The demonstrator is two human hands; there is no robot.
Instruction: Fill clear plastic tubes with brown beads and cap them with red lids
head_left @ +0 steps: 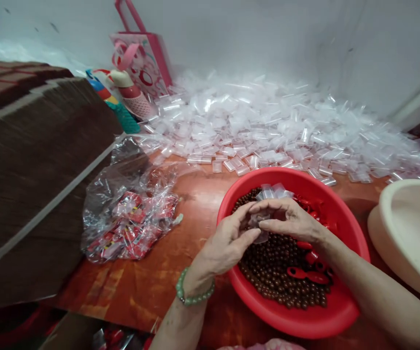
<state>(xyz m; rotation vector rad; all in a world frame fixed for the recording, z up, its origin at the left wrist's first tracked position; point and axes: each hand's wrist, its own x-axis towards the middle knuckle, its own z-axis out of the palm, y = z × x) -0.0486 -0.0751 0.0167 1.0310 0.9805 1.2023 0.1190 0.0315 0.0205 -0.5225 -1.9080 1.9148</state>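
Note:
My left hand (226,243), with a green bead bracelet (194,294) on its wrist, curls its fingers around a small clear plastic box (262,236). From the other side my right hand (292,222) grips the same piece, its thumb and fingertips close to those of the left. Both are over a red basin (359,243). Inside the basin lie many brown beads (281,265), red plastic parts (307,275) and a few more clear boxes (273,191) just beyond my fingers. My fingers partly cover the held box, so its contents cannot be made out.
A large heap of clear plastic boxes (253,121) spreads along the wall. Left of the basin lies a clear bag of red packets (133,223), beside a big brown strapped stack (42,170). Bottles (129,92) and a pink bag (144,63) stand behind; a cream tub (381,214) stands right.

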